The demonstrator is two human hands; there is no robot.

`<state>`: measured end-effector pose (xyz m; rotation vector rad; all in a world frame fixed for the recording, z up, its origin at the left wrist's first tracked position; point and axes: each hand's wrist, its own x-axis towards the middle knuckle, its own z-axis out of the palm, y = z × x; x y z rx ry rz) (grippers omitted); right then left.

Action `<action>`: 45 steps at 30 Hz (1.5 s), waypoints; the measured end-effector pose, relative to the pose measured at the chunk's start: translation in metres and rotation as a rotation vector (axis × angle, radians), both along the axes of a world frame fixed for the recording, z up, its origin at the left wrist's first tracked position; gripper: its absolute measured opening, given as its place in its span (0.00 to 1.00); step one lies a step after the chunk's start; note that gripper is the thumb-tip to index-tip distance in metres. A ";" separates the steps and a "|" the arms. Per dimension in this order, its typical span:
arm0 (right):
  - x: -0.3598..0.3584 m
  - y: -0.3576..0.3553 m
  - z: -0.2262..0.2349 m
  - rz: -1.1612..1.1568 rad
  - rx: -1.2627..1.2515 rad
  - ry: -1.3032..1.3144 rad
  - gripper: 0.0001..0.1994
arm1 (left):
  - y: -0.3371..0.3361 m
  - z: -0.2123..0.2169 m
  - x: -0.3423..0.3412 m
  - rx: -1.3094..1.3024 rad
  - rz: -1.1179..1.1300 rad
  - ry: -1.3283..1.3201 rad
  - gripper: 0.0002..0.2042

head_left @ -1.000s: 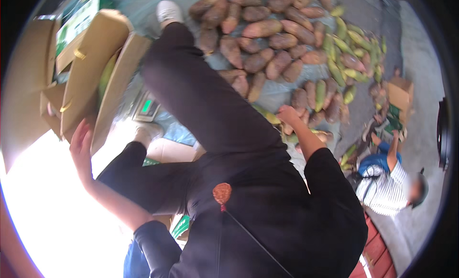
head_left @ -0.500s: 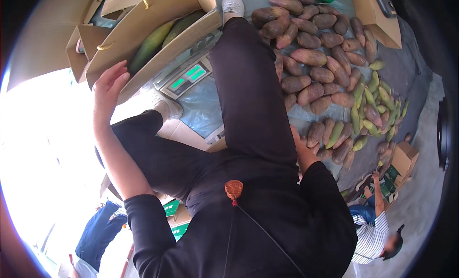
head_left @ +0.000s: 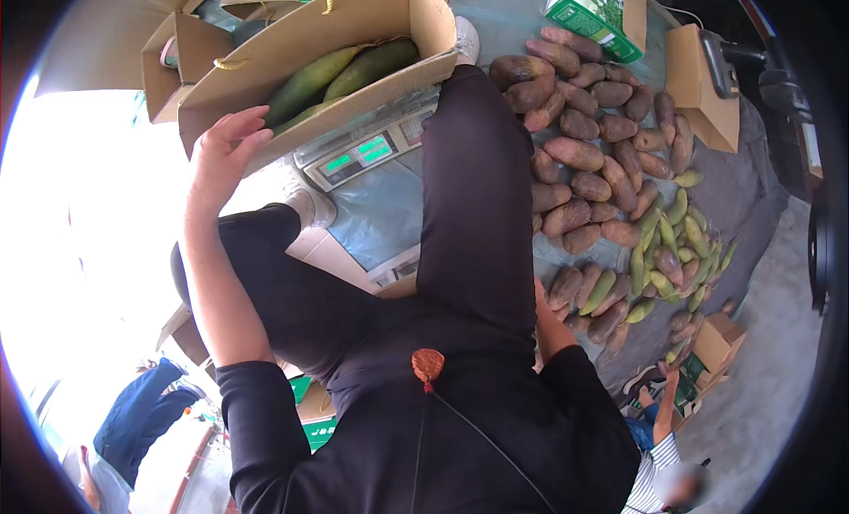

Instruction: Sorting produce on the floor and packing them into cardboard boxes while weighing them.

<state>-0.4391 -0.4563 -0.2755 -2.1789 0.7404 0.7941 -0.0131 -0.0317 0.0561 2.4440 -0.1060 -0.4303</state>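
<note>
Drawn back toward the hip since the first frame, the right hand [head_left: 546,312] now sits beside the right thigh, mostly hidden by the trousers, while the left hand [head_left: 221,156] has come to the near left corner of a long open cardboard box [head_left: 292,41] and the view has swung so that more of the box's inside shows. Thumb and fingers of the left hand are loosely parted with a small gap between them, the fingertips right by the left end of the big green vegetables [head_left: 309,83] that lie lengthwise in the box; whether they touch is unclear. What the right hand does cannot be told, as its fingers are out of sight; nearest to it is a small cluster of brown and green vegetables [head_left: 594,293]. A yellow cord handle [head_left: 232,64] hangs on the box's far wall. Just beside the near wall is a scale [head_left: 411,129] with a lit green display [head_left: 336,163], and below that lies blue plastic sheeting [head_left: 376,218]. Past the right leg, many reddish-brown vegetables [head_left: 575,153] are spread out, with slim green ones [head_left: 699,236] heaped next to them. A white and green carton [head_left: 601,19] stands at the top. At lower right, a person in a striped shirt [head_left: 653,474] reaches to a small open carton [head_left: 718,342].
</note>
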 end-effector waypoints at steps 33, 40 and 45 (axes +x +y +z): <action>0.465 0.182 0.326 0.934 -0.317 -1.174 0.24 | 0.015 -0.016 -0.007 0.115 -0.162 -0.124 0.10; 0.472 0.137 0.325 0.305 0.223 -1.081 0.18 | 0.025 -0.012 -0.013 0.064 -0.108 -0.158 0.11; 0.475 0.112 0.299 0.123 0.246 -1.128 0.17 | 0.025 -0.007 -0.013 0.046 -0.026 -0.137 0.11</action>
